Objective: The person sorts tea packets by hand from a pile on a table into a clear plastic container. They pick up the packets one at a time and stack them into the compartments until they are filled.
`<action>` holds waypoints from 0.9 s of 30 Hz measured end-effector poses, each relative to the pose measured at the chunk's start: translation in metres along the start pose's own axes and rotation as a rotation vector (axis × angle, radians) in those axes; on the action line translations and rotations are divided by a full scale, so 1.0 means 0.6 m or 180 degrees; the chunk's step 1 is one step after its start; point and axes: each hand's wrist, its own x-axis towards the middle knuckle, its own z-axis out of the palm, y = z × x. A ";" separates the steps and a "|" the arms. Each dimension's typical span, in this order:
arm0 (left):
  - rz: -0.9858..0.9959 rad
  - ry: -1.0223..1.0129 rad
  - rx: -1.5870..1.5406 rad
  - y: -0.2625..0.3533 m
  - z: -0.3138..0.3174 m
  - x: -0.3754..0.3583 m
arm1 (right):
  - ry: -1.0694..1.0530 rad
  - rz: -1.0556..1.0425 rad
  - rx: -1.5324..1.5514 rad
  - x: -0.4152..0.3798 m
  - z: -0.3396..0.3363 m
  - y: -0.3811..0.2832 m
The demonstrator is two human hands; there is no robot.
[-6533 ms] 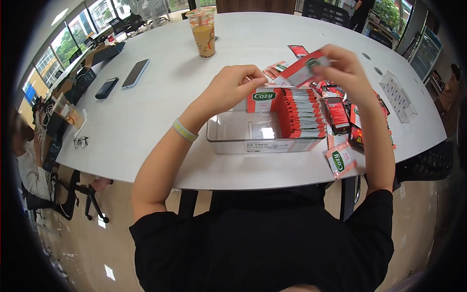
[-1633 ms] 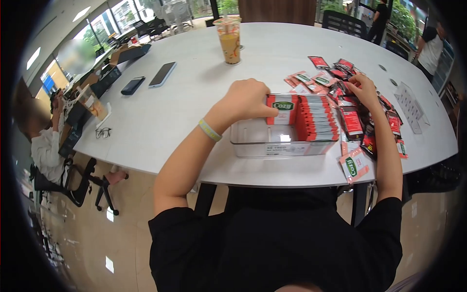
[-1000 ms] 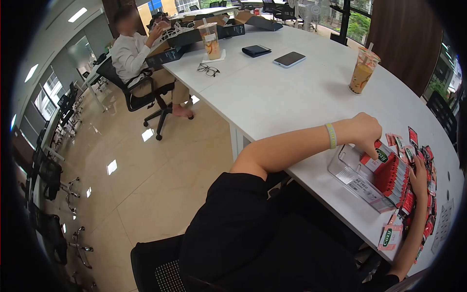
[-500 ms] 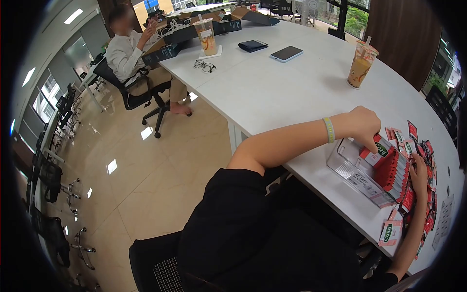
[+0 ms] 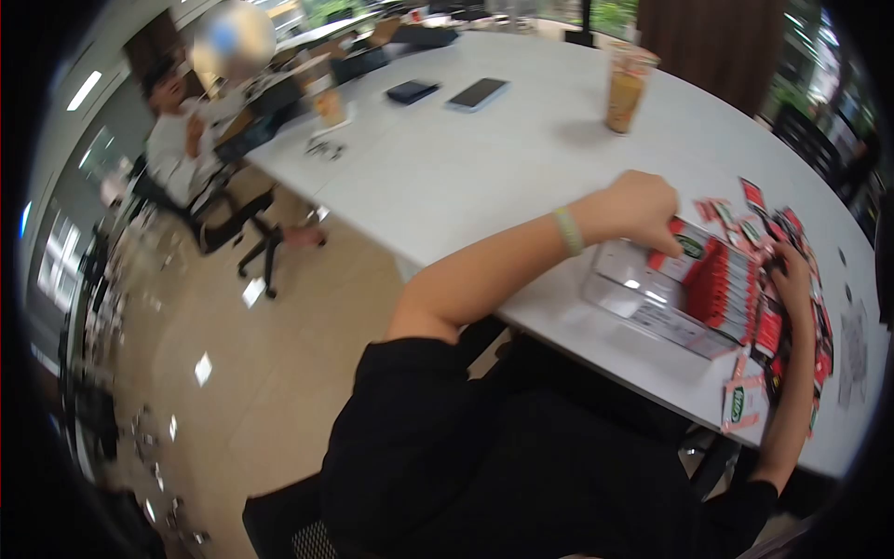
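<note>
A clear plastic box point(image 5: 643, 312) stands near the table's front edge, with a row of red and white sachets point(image 5: 722, 293) upright in its right part. My left hand point(image 5: 643, 210) is closed at the box's far side, thumb and fingers on a red packet with a green label point(image 5: 687, 247). To the right of the box, my right hand point(image 5: 790, 275) reaches into a spread pile of red and pink sachets point(image 5: 768, 331); its fingers are bent, and what they may hold is too blurred to make out. A pink sachet point(image 5: 742, 404) lies at the front edge.
The white table point(image 5: 503, 177) also bears a drink cup point(image 5: 625, 93), a phone point(image 5: 478, 94), a dark wallet point(image 5: 412, 91), glasses point(image 5: 326, 147) and a second cup point(image 5: 324, 98). A seated person point(image 5: 182, 149) is at the far left. A printed sheet point(image 5: 852, 354) lies at the right.
The whole view has shifted, so the table items appear further left and higher. My left hand remains at the packet, and my right hand is still at the pile beside the box.
</note>
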 end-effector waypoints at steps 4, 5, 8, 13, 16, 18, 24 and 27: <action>-0.0080 -0.0210 0.0135 -0.003 -0.008 0.002 | 0.0198 0.0119 -0.0108 0.000 -0.016 -0.015; -0.0145 -0.0309 0.0129 0.005 -0.018 0.000 | 0.0335 -0.0064 -0.0383 0.000 -0.018 -0.001; -0.0144 -0.0250 0.0101 0.010 -0.018 -0.001 | 0.0562 0.0092 -0.0647 -0.004 -0.031 0.007; -0.0119 -0.0204 0.0121 0.012 -0.019 -0.002 | 0.0274 0.0936 -0.1191 -0.025 -0.050 0.028; -0.0317 -0.0399 0.0149 0.015 -0.021 0.002 | -0.0020 0.1521 -0.1230 -0.024 -0.068 0.026; -0.0192 -0.0180 0.0186 0.013 -0.018 -0.001 | 0.0041 0.1614 -0.1347 -0.031 -0.066 0.043; -0.0353 -0.0372 0.0177 0.022 -0.027 -0.001 | 0.0209 0.1876 -0.1815 -0.040 -0.073 0.072; -0.0292 -0.0311 0.0169 0.017 -0.024 -0.002 | 0.0285 0.2006 -0.1928 -0.053 -0.073 0.070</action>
